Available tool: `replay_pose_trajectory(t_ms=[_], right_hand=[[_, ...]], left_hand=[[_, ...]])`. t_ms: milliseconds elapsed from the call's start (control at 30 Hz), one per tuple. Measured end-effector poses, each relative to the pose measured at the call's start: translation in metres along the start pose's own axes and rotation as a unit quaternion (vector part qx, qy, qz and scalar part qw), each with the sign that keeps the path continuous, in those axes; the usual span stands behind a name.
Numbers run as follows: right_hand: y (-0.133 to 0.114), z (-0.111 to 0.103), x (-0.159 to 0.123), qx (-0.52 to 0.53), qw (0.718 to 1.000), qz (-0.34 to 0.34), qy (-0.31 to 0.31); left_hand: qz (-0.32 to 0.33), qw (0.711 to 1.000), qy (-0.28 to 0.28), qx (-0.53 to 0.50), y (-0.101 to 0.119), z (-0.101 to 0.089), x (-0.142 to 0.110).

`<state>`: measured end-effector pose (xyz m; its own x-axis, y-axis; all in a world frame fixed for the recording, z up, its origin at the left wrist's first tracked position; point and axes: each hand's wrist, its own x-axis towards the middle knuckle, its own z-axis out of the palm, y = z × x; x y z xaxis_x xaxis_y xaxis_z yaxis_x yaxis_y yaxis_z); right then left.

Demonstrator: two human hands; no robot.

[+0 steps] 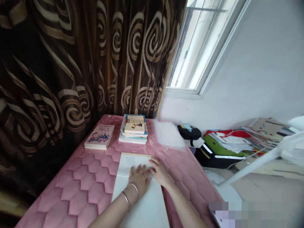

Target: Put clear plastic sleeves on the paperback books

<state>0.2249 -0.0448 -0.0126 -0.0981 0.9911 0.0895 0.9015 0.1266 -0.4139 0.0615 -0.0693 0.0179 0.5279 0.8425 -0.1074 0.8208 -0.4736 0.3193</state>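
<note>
A long pale open book lies on the pink quilted surface in front of me. A crease runs across it, and a small block of print shows near its far left corner. My left hand, with two bangles at the wrist, rests flat on the pages near the crease, fingers spread. At the book's far right edge is my right hand; its fingers lie apart on the page and its fingertips come close to the left hand. Neither hand grips anything that I can see.
Beyond the open book are a stack of books, a smaller book pile and clear plastic sheets. Dark patterned curtains hang behind. Right of the bed stand a green and black bag and a white fan.
</note>
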Motion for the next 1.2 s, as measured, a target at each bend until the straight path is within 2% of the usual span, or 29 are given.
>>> replay_pose_trajectory(t_ms=[167,333,433,567,867,1033,1133,1200], right_hand=[[0.011,-0.015,0.003,-0.031,0.995,0.083,0.049],[0.006,-0.026,0.033,-0.057,0.974,0.206,0.072],[0.003,-0.026,0.048,-0.060,0.966,0.237,0.088],[0.001,-0.023,0.048,-0.060,0.968,0.228,0.092],[0.018,-0.019,0.000,0.021,0.992,0.121,0.018],[0.016,-0.023,0.013,0.020,0.989,0.139,0.039],[0.002,-0.025,0.023,-0.008,0.985,0.162,0.063],[-0.012,-0.023,0.025,-0.027,0.987,0.143,0.069]], left_hand=[[0.020,0.999,0.029,-0.019,-0.008,0.003,-0.004],[0.021,0.999,0.034,-0.025,-0.009,0.002,-0.005],[0.021,0.999,0.039,-0.027,-0.008,0.003,-0.005],[0.017,0.999,0.039,-0.029,-0.008,0.003,-0.006],[0.021,0.999,0.042,-0.013,-0.009,0.005,-0.005],[0.021,0.999,0.039,-0.015,-0.009,0.002,-0.005],[0.020,0.999,0.035,-0.019,-0.007,-0.001,-0.007],[0.021,0.999,0.036,-0.022,-0.006,-0.002,-0.008]])
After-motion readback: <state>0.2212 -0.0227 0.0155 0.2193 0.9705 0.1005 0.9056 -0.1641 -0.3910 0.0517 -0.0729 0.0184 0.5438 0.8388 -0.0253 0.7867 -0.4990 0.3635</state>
